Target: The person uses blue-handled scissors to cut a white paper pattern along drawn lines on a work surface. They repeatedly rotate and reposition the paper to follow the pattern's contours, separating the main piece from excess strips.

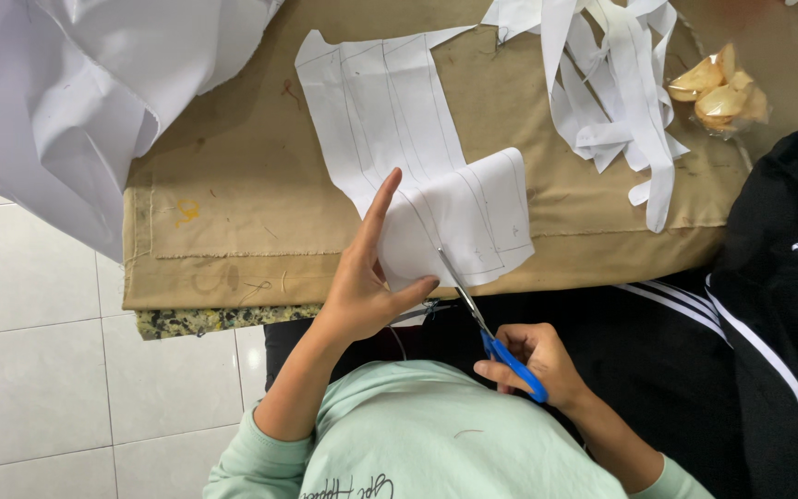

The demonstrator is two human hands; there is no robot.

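My left hand pinches the near edge of a white sheet marked with ruled pencil lines, thumb under it and fingers flat on top. The sheet lies on a tan cloth-covered table and its near part curls upward. My right hand grips blue-handled scissors. Their metal blades point up and left and meet the sheet's lower edge beside my left thumb.
Several cut white strips lie piled at the table's far right, next to a clear bag of pale snacks. A large white fabric hangs off the left end. A person in black clothing with white stripes is at the right. White floor tiles lie below.
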